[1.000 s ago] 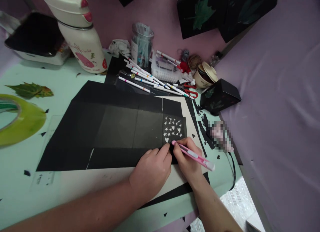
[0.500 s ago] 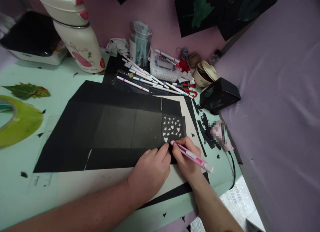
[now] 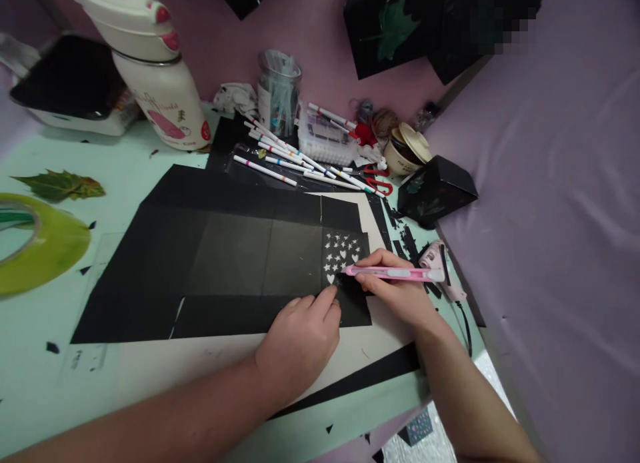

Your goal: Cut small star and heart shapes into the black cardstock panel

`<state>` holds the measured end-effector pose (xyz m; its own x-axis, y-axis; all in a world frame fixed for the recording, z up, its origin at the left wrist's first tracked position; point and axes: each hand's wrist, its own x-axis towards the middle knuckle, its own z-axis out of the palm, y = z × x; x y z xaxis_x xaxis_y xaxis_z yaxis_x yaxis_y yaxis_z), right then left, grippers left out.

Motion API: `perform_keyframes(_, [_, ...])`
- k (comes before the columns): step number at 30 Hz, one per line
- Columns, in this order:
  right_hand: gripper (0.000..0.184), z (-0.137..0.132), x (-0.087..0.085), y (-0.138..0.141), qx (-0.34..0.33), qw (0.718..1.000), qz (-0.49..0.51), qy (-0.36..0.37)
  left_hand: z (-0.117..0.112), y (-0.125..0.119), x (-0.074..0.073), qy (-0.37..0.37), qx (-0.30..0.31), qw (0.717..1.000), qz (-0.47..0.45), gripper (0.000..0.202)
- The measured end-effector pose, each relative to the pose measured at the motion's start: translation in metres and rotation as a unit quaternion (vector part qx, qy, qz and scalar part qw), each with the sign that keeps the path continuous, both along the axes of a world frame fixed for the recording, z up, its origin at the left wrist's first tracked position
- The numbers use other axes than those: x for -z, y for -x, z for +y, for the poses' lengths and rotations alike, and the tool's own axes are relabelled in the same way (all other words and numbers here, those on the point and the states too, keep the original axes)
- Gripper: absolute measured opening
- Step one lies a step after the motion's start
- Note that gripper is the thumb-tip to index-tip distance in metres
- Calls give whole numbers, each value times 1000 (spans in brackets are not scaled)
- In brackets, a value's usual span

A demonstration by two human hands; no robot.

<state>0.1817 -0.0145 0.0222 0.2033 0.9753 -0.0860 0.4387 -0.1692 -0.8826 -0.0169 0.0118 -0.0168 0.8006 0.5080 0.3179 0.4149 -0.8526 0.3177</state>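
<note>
A large sheet of black paper (image 3: pixel 225 250) lies flat on the pale green table (image 3: pixel 125 163), over a white board (image 3: pixel 200 360). Near its right end are small cut-out stars and hearts (image 3: pixel 341 256). My left hand (image 3: pixel 300 343) rests on the sheet's lower edge, fingers curled, fingertips pressing the paper just below the cut-outs. My right hand (image 3: pixel 395 286) grips a pink craft knife (image 3: pixel 395 272), which lies almost level with its tip at the cut-outs.
Several white marker pens (image 3: pixel 295 160), a glass jar (image 3: pixel 279 90), red scissors (image 3: pixel 377 176), a small black box (image 3: pixel 435 193) and a white bottle (image 3: pixel 160 90) stand at the back. A green tape roll (image 3: pixel 40 243) and a leaf (image 3: pixel 60 183) lie left. Black scraps (image 3: pixel 407 246) lie right.
My right hand has swung to the right and up, turning the pink knife from a steep slant to nearly level. My left hand has stayed pressed on the paper.
</note>
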Motion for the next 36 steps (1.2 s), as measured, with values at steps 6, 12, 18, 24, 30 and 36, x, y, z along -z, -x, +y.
perform_keyframes(6, [16,10,17,-5,-44,997,28,-65,0,0,-4,-1,-9,1000,-1,17])
perform_keyframes(12, [12,7,19,-4,-41,998,42,-37,1,0,-9,13,-1,999,38,18])
perform_keyframes(18, [5,4,11,-10,-84,995,52,-7,2,-2,-13,22,3,997,67,22])
perform_keyframes(24, [4,2,14,-12,-129,990,59,-20,2,-2,-13,14,5,998,54,23])
perform_keyframes(30, [5,1,19,-13,-132,990,53,-19,2,-2,-12,10,7,999,51,24])
perform_keyframes(36, [6,0,21,-13,-123,991,47,-15,1,-1,-10,6,2,999,45,23])
